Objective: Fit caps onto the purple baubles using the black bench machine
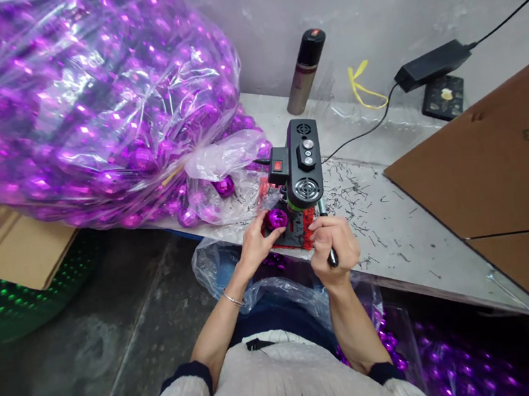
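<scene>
A shiny purple ball ornament [277, 219] is between the thumb and fingers of my left hand [256, 240], at the base of a small black bench drill press [306, 160]. My right hand [334, 245] is wrapped round the black-gripped lever [332, 258] on the machine's right side. Red material and dark flecks cover the base plate [308, 228] under the machine head. Another purple ball [223, 186] lies in a clear plastic sleeve just left of the machine. The head of the machine hides its tip from me.
A huge clear bag of purple balls [134, 98] fills the left. Behind stand a spray can [306, 72], a yellow tie [367, 86] and a power adapter [433, 64]. Small dark bits litter the bench [384, 221]. A cardboard box [495, 174] leans at right; more balls [460, 354] lie below.
</scene>
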`<state>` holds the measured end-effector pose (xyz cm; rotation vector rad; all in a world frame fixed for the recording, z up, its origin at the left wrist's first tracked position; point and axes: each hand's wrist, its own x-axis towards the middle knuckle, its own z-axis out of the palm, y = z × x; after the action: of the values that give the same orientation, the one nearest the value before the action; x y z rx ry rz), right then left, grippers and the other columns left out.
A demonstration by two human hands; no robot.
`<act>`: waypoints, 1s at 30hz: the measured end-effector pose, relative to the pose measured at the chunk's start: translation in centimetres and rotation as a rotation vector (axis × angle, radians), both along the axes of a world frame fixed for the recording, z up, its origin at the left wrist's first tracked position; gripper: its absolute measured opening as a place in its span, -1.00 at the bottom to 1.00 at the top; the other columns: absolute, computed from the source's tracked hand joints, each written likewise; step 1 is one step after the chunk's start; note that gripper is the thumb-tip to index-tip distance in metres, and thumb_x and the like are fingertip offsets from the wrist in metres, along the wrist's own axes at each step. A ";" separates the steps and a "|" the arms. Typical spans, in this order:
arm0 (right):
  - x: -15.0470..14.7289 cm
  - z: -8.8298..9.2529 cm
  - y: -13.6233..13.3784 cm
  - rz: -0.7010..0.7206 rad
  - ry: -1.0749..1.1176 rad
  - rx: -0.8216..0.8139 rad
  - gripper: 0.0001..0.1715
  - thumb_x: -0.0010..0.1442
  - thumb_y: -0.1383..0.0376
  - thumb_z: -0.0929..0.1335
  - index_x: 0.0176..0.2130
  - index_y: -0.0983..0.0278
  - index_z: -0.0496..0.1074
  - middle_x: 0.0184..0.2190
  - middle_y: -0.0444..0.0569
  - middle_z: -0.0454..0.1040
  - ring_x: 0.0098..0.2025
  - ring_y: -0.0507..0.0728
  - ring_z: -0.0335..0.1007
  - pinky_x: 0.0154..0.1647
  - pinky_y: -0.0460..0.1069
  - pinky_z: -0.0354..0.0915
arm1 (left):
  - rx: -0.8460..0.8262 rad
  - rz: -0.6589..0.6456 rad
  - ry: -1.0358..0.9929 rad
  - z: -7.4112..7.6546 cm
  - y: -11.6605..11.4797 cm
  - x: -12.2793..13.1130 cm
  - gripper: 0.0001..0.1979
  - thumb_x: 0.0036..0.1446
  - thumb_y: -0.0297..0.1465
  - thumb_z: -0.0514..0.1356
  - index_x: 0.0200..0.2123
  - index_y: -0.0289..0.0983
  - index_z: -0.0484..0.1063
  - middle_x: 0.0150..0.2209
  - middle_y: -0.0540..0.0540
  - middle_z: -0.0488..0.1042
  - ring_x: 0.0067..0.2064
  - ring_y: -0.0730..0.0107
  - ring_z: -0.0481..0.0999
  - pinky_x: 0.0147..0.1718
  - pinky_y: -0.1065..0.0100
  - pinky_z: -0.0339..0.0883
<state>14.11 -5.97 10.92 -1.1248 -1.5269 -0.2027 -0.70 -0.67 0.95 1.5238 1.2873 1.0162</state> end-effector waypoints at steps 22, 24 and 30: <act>-0.2 -3.6 0.2 -0.002 -0.003 0.059 -0.77 0.39 0.38 0.20 -0.32 0.20 0.33 -0.39 -0.11 0.45 -0.38 0.03 0.42 -0.36 -0.04 0.34 | 0.405 -0.035 0.145 -3.1 0.7 2.5 -0.35 0.16 -0.09 0.38 0.25 -0.21 0.41 0.15 -0.27 0.54 0.19 0.05 0.54 0.19 0.04 0.39; -0.2 -4.7 0.5 0.002 0.033 0.091 -0.76 0.40 0.36 0.20 -0.32 0.20 0.33 -0.38 -0.11 0.44 -0.39 0.04 0.40 -0.35 -0.02 0.33 | 0.399 -0.032 0.154 -3.1 0.7 2.5 -0.35 0.15 -0.09 0.39 0.25 -0.20 0.41 0.15 -0.27 0.54 0.19 0.05 0.54 0.19 0.03 0.39; -0.5 -6.3 1.1 -0.006 0.085 0.143 -0.73 0.42 0.31 0.18 -0.33 0.18 0.31 -0.39 -0.12 0.40 -0.41 0.04 0.35 -0.30 0.03 0.32 | 0.413 -0.047 0.163 -3.1 0.8 2.4 -0.35 0.15 -0.10 0.40 0.24 -0.21 0.41 0.15 -0.27 0.54 0.19 0.05 0.54 0.18 0.04 0.40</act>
<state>13.63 -4.91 4.60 -1.0126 -1.4113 -0.2609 1.71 0.15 -2.17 1.9741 1.1922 1.1998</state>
